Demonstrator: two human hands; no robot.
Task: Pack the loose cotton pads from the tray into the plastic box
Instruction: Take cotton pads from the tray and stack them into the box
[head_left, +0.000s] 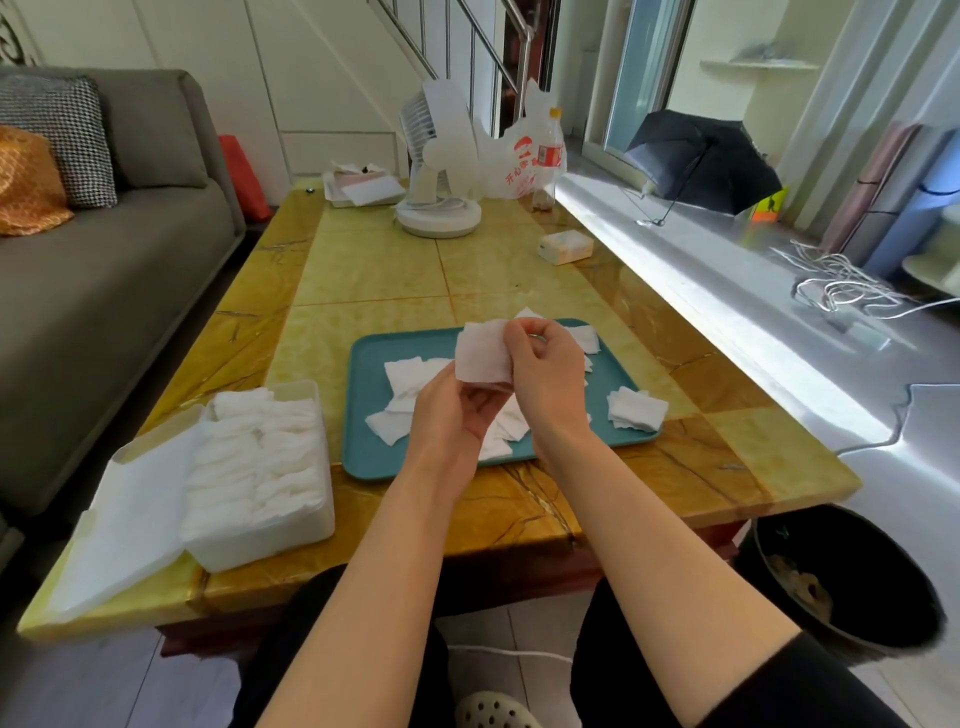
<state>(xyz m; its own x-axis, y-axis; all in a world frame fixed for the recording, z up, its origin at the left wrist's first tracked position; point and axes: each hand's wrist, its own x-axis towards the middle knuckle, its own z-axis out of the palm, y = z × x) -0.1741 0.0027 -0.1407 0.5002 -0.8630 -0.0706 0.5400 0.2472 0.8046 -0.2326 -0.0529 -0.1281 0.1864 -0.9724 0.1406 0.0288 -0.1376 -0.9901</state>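
Observation:
A teal tray (363, 457) lies on the yellow table with several loose white cotton pads (405, 379) scattered on it and a small pile (636, 410) at its right edge. Above the tray my left hand (452, 410) and my right hand (545, 374) together hold a small stack of cotton pads (480, 353), the left from below, the right pinching its right side. To the left stands the translucent plastic box (270, 540), packed with rows of pads, its lid (124, 525) folded open to the left.
A white desk fan (439, 171), a plastic bag, a bottle (550, 156) and a small white box (566, 248) stand at the table's far end. A grey sofa (104, 291) runs along the left. A black bin (841, 577) sits on the floor at the right.

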